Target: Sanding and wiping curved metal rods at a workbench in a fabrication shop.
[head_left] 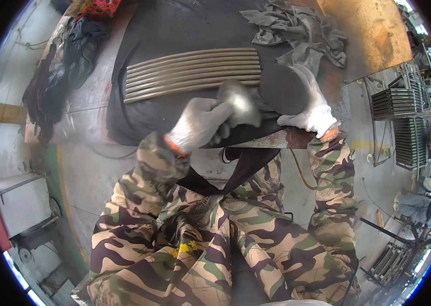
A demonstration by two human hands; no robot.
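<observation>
My left hand (203, 122), in a white knitted glove, is closed on a shiny, curved metal piece (241, 104). The kind of part it is does not show. Beside it a dark, flat round disc (283, 90) is held up by my right hand (313, 104), also gloved in white. Most of the right fingers are hidden behind the disc, and so is whatever it may be fixed to. Disc and metal piece are close together; I cannot tell whether they touch. Just beyond them several slightly bent metal rods (190, 73) lie side by side on a black cloth (174, 30).
The cloth covers a metal worktable (85, 120). Crumpled grey rags (297, 30) lie at the far right, dark rags (67, 66) at the left. A brown board (373, 35) stands beyond the right side. Racks of metal parts (409, 127) stand on the right, a wheeled white box (24, 201) on the left.
</observation>
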